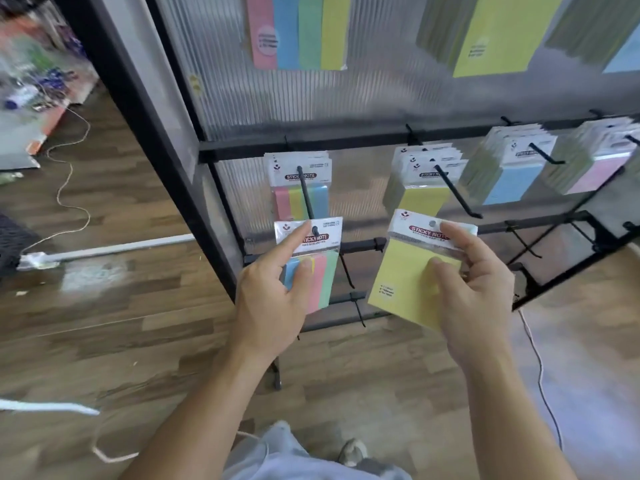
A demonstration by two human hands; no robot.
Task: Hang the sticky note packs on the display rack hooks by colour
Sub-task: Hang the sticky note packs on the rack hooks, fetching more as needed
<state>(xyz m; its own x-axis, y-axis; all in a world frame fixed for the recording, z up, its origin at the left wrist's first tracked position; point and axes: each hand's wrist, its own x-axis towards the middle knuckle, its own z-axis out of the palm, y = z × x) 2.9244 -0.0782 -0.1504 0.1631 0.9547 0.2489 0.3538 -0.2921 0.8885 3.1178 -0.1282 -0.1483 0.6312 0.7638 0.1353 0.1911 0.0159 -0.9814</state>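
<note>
My left hand (273,306) grips a multicolour sticky note pack (320,271), its header hole sitting at the tip of the leftmost hook (306,199). Further back on that hook hang more multicolour packs (299,188). My right hand (474,289) holds a yellow pack (401,285), thumb on its face and fingers on its header, just below the second hook (457,195). That hook carries yellow packs (422,188). Blue packs (512,174) and pink packs (595,168) hang on the hooks to the right.
Black lower rails with bare hooks (349,271) run behind both hands. Larger packs (298,29) hang on the upper row against the ribbed panel. The rack's black post (166,150) slants at left. White cables (69,174) lie on the wooden floor.
</note>
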